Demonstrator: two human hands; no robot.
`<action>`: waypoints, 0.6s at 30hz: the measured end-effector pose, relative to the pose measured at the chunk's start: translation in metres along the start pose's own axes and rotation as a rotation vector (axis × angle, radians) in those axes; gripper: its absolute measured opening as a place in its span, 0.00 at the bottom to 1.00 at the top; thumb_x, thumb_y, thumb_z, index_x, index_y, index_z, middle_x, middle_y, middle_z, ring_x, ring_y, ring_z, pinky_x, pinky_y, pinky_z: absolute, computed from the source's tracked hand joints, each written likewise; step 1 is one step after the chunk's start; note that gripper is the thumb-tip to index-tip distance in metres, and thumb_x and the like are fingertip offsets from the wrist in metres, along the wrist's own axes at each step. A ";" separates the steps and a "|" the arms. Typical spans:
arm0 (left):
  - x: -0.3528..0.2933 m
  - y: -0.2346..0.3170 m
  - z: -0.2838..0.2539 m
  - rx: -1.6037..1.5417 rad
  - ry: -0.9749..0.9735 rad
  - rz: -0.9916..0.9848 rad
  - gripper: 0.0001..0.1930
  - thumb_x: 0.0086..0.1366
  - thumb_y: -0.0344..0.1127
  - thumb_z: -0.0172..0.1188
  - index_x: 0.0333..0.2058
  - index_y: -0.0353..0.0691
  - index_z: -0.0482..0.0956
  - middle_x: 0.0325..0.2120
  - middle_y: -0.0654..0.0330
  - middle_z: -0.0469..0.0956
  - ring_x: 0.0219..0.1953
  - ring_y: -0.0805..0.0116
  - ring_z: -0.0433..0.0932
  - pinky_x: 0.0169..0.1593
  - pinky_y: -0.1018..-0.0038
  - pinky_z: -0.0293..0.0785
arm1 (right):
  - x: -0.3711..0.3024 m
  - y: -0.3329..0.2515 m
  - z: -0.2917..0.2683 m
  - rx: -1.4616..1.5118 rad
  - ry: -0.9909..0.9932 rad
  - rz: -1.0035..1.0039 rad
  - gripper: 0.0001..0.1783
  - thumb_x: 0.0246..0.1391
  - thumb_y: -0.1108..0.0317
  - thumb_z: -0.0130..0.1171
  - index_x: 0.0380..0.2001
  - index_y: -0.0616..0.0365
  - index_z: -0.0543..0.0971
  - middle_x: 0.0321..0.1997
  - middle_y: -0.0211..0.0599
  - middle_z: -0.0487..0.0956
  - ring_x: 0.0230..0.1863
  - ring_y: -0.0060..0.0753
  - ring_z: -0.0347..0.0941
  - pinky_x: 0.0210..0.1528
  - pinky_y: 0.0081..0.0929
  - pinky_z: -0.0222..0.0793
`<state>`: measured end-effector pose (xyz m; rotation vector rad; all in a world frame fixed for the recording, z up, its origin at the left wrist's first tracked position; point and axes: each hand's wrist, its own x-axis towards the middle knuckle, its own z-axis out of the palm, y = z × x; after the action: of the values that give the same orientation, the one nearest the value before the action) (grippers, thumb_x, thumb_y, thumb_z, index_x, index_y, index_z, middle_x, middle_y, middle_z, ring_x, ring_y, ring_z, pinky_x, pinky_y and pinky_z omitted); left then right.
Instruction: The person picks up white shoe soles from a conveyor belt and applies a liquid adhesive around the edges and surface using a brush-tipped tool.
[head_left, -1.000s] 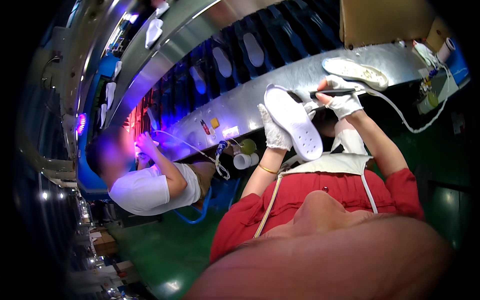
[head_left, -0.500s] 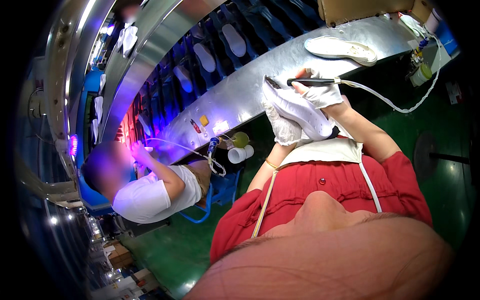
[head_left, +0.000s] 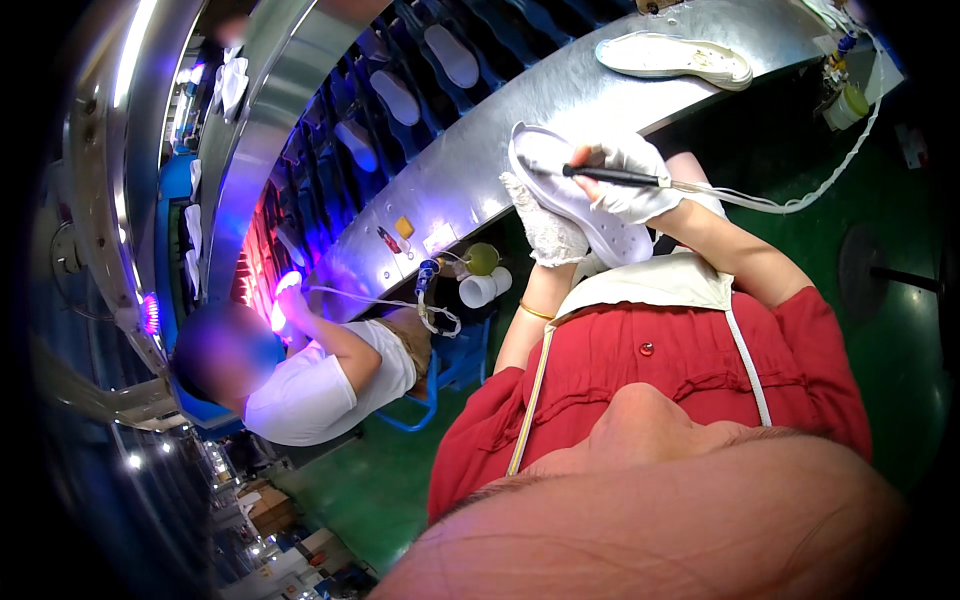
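A white, shallow-rimmed shoe sole point(head_left: 622, 240) is held over my lap, tilted, with its hollow inner face towards me. My left hand point(head_left: 555, 232), in a white knit glove, is closed round the sole's left edge from beneath; its fingers are partly hidden. In my gloved right hand point(head_left: 642, 158), bare fingertips pinch a slim black-handled brush point(head_left: 612, 175). The brush tip lies over the toe half of the inner face; I cannot tell whether it touches. A pale flexible hose point(head_left: 790, 208) runs from the handle's back end to the right.
Another white sole point(head_left: 675, 60) lies on the metal bench point(head_left: 450, 170) ahead. Beyond it, a dark rack line carries several insoles point(head_left: 452, 55). To the left, a co-worker point(head_left: 310, 390) sits on a blue chair. White cups point(head_left: 480, 290) and a yellow-green container point(head_left: 482, 259) hang by the bench.
The sole has tipped so more of its inner face shows. The brush has shifted slightly towards the left, and my right hand has rolled over, showing more of its back.
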<state>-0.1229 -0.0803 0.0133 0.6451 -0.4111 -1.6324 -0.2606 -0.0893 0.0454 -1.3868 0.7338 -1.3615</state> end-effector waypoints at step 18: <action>-0.002 0.032 -0.002 0.026 0.019 -0.100 0.38 0.61 0.67 0.37 0.59 0.43 0.57 0.55 0.51 0.64 0.54 0.52 0.66 0.57 0.59 0.63 | -0.027 0.003 -0.012 -0.113 -0.158 -0.081 0.08 0.41 0.74 0.62 0.29 0.59 0.77 0.24 0.36 0.76 0.26 0.28 0.74 0.30 0.21 0.68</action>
<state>-0.0970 -0.0829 0.0316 0.7100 -0.3914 -1.7168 -0.2761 -0.0678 0.0317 -1.6085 0.6637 -1.2714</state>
